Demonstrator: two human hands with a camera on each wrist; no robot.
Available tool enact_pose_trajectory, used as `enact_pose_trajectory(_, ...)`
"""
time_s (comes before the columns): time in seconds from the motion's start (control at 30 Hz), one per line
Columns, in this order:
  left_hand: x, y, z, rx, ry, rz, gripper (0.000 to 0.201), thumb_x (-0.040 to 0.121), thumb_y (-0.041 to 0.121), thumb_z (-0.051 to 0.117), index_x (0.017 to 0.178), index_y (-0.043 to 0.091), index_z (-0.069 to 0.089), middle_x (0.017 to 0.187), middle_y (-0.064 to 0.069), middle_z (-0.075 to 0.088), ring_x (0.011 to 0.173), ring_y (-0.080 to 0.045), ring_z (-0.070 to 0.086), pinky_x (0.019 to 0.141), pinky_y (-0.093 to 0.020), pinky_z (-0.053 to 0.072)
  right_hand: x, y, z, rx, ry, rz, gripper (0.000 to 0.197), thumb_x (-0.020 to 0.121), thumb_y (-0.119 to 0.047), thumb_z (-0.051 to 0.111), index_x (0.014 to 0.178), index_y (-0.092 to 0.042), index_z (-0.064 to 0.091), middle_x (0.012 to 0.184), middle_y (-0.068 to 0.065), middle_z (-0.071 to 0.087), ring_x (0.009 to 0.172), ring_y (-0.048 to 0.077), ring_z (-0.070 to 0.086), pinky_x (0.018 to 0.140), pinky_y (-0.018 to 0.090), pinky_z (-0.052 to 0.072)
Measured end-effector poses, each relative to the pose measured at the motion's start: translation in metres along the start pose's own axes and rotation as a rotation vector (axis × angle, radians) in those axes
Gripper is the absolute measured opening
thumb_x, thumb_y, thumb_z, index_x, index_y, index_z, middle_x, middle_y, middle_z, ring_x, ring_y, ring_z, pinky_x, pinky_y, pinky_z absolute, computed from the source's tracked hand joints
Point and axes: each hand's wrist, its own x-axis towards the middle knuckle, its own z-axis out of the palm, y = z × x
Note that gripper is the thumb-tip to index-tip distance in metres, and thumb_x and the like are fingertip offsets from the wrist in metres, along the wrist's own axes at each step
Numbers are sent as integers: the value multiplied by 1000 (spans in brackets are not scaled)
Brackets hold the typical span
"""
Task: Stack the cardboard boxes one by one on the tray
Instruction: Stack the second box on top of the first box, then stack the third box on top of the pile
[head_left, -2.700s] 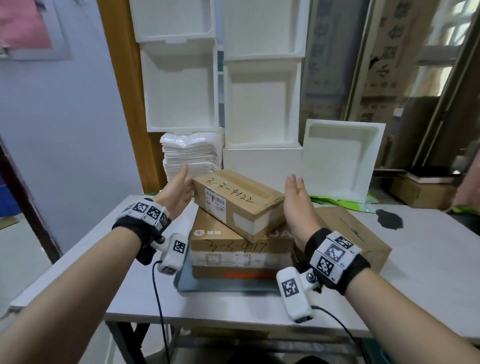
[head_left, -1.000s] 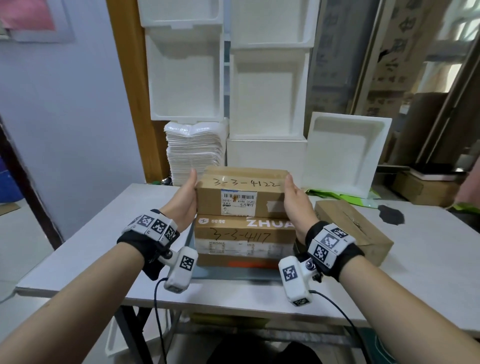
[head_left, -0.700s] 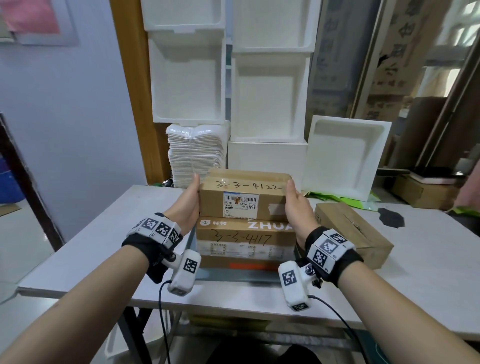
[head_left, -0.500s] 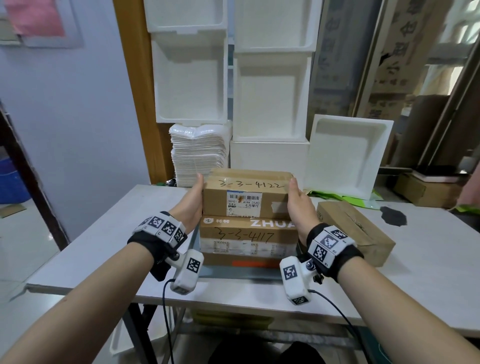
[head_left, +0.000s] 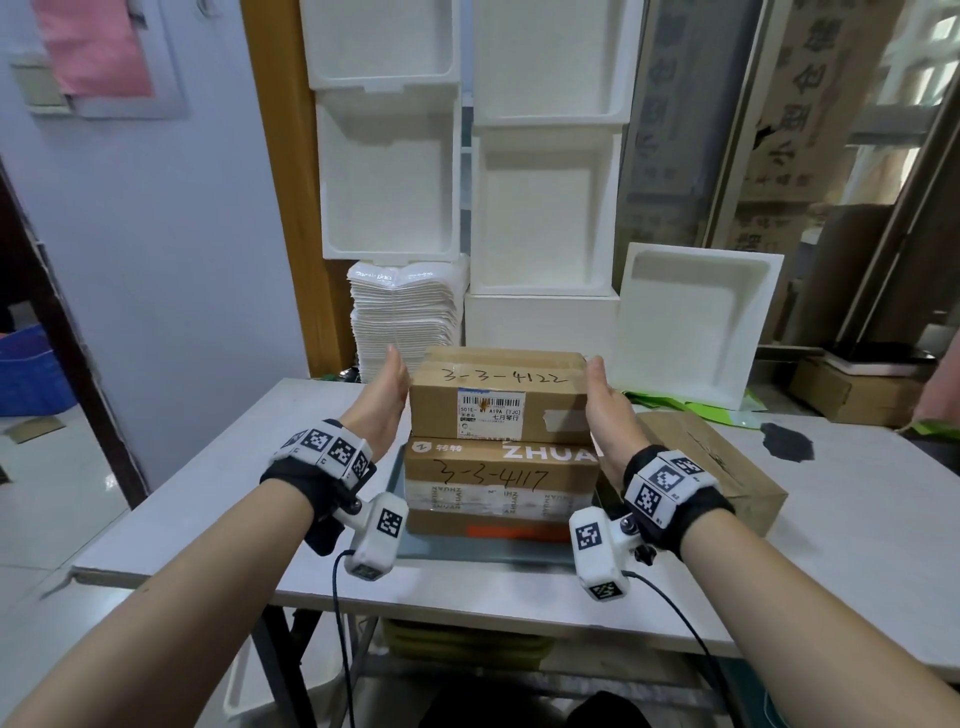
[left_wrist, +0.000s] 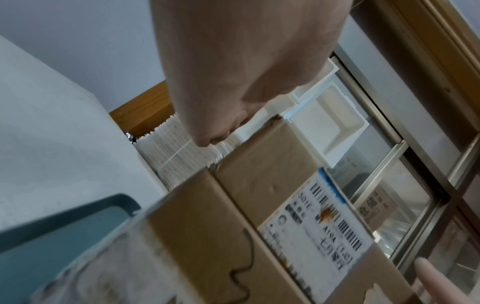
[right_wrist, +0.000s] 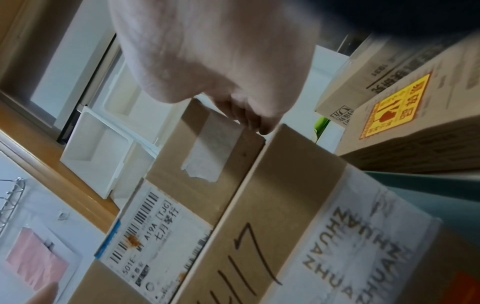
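At the lower centre of the head view we see the teal tray (head_left: 483, 545) on the white table (head_left: 208, 519). On the tray lies the box marked 3-3-4117 (head_left: 498, 486), and on top of it sits the box marked 3-3-4122 (head_left: 498, 397), its front face about in line with the one below.

Our left hand (head_left: 384, 400) lies flat against the left end of the upper box, and our right hand (head_left: 605, 410) flat against its right end. The fingers of both hands are straight and press the cardboard from the sides; they do not curl around it.

To the right of the tray, just beside it, a third cardboard box (head_left: 711, 467) waits on the table.

We judge that two boxes are stacked and the second needs only to be released. The third box is left, as far as we can see. At the right edge of the frame stands one more brown carton (head_left: 841, 395), but we cannot tell if it belongs to the task.
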Motion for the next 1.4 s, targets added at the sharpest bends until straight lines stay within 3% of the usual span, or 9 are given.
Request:
enact_pose_trajectory(0.03,0,6,-1,17,15,15,72,99,58,6,155,14,15,161,-4,19,148,-18,16,121,-34,8,-1,-2,-2,4,0,-2,78,93,-71,19,139,-17,52,141,6,56,129,24,50,112,41,34)
enact_pose_trajectory(0.1,-1,18,-3,34,37,57,71,99,58,6,155,15,6,162,-1,10,149,-17,10,120,-33,6,-3,-7,-8,13,6,-11,77,95,-68,19,142,-15,48,146,4,51,135,24,45,115,40,30)
enact_pose_trajectory(0.23,-3,51,-4,9,50,134,78,96,64,12,155,13,3,163,-3,5,149,-15,8,121,-34,6,-9,-18,-21,13,29,-17,79,94,-68,20,149,-13,36,155,7,39,143,26,35,119,45,24)
enact_pose_trajectory(0.43,-13,81,43,11,-78,189,77,98,61,10,155,9,5,163,-5,7,149,-16,8,121,-33,6,-18,-23,-52,24,78,-37,79,95,-67,21,149,-12,36,154,7,40,142,26,36,119,42,24)
enact_pose_trajectory(0.8,-10,63,197,-5,-375,123,76,98,60,11,155,10,2,163,-3,4,149,-13,7,120,-30,4,-25,16,-145,-59,252,26,68,102,-55,19,149,-8,36,157,10,34,144,26,30,114,31,22)
enact_pose_trajectory(0.9,-3,40,237,-12,-414,73,75,98,60,13,155,12,1,163,-1,4,149,-11,7,120,-29,5,-22,35,-169,-93,281,73,71,102,-54,17,150,-5,33,159,14,29,147,26,25,117,34,18)
enact_pose_trajectory(1.0,5,4,271,16,-433,-11,75,98,60,13,155,14,1,163,0,3,149,-13,6,121,-32,4,-13,59,-188,-78,305,119,74,100,-57,17,148,-4,36,156,14,35,143,27,32,117,36,22)
enact_pose_trajectory(1.23,21,-65,304,74,-284,-194,81,91,71,20,155,23,15,162,2,13,149,-17,11,120,-39,7,9,103,-205,-38,300,189,74,99,-59,20,147,-6,38,153,13,39,140,28,37,111,34,25)
enact_pose_trajectory(1.4,30,-88,313,51,-190,-240,78,89,72,27,144,19,44,147,-1,47,136,-21,42,116,-39,25,26,132,-196,-11,262,248,74,99,-59,19,148,-7,37,155,10,37,143,27,33,115,36,23)
